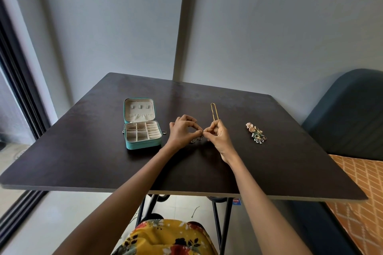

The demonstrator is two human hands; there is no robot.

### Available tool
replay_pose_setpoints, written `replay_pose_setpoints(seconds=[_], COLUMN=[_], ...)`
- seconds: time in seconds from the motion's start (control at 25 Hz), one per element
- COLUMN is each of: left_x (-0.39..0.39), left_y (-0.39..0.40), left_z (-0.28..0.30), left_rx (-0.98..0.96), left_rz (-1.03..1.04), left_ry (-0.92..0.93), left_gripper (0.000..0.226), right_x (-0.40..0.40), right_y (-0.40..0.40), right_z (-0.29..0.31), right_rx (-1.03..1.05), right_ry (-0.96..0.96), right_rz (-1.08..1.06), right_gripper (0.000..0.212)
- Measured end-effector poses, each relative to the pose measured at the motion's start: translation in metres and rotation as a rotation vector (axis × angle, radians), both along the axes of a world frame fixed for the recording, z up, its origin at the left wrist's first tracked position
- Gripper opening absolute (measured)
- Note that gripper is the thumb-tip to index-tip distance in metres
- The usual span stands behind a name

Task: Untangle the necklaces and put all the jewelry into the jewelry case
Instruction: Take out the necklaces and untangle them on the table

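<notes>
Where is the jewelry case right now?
The open jewelry case sits on the table's left side, just left of the left hand.

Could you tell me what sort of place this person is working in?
Probably a room in a home, perhaps a bedroom. A dark table stands against a plain wall, a padded blue headboard with an orange patterned bedspread sits to the right, and a dark-framed sliding door runs along the left.

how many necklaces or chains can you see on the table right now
2 clearly: a gold chain laid out straight behind the right hand, and a silvery chain pinched between both hands' fingers. More may be hidden in the jewelry pile or the case.
</notes>
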State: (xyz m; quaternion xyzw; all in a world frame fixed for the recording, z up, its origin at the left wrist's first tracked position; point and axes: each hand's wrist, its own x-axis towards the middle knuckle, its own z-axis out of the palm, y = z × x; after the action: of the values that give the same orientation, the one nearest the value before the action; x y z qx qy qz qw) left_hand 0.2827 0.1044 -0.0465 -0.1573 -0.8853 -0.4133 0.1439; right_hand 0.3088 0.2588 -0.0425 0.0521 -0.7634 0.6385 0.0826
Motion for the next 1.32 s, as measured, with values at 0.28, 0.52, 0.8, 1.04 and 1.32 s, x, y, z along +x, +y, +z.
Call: replay_pose_setpoints(seconds=[0.28, 0.52, 0.8, 1.04, 1.32], left_x=[0.0008, -0.0007, -0.0028, -0.0036, -0.0053], left_y=[0.0016, 0.0014, 0.0002, 0.0022, 0.003], left_z=[-0.0031, -0.0044, -0.0027, -0.0047, -0.0044], left_rx=[-0.166, -0.115, -0.046, -0.048, -0.094], left_rz=[0.009, 0.071, 0.105, 0.044, 0.046], left_ry=[0.099, 0.1, 0.03, -0.002, -0.034], left_gripper=[0.014, 0.015, 0.016, 0.017, 0.021], right_x=[0.0013, -0.002, 0.0015, 0.0012, -0.0016], right_y=[-0.0029, -0.0064, -0.0071, -0.0069, -0.0072], right_z=[-0.0019, -0.0057, -0.0048, -0.0044, -0.006], right_rx=[0.093, 0.141, 0.182, 0.156, 0.201], right_ry=[0.049, 0.016, 0.006, 0.009, -0.003], right_rz=[-0.041, -0.092, -0.104, -0.083, -0.014], right_gripper=[0.03, 0.017, 0.008, 0.012, 0.01])
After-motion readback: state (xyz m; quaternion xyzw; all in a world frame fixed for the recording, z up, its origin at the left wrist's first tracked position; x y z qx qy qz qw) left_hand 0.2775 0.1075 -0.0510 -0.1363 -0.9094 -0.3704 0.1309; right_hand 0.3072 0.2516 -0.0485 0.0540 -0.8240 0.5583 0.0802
